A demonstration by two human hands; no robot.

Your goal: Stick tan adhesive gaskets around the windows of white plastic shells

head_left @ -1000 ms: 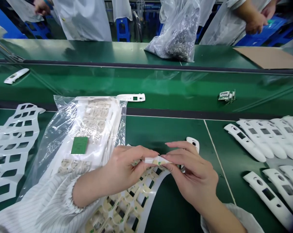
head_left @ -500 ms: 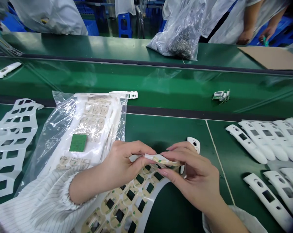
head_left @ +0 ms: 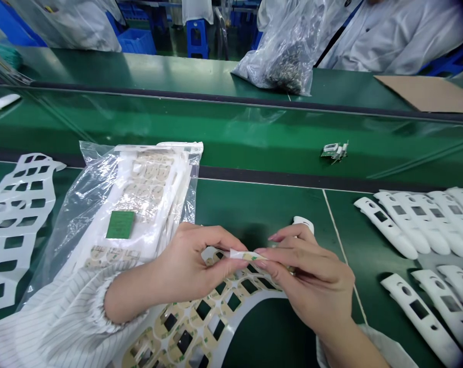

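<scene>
A sheet of tan adhesive pieces with square openings (head_left: 202, 309) curves across the green table under my hands. Both hands pinch its far edge, where a narrow folded strip (head_left: 248, 255) shows between the fingertips. My left hand (head_left: 193, 260) holds the strip's left end between thumb and forefinger. From the other side, my right hand (head_left: 311, 276) grips the same edge, its fingers covering part of it. Just beyond the right fingers, the end of a white casing (head_left: 303, 223) shows; the rest of it is hidden.
Left lies a plastic bag of sheets (head_left: 147, 204) with a green square (head_left: 120, 224) on top, beside a cut-out white sheet (head_left: 20, 220). White casings (head_left: 423, 306) line the right. A conveyor (head_left: 231, 138) carries small parts (head_left: 334, 151); people stand beyond.
My hands have drawn slightly closer, and the folded edge between them looks narrower. On the conveyor the parts have shifted left. The people across have moved.
</scene>
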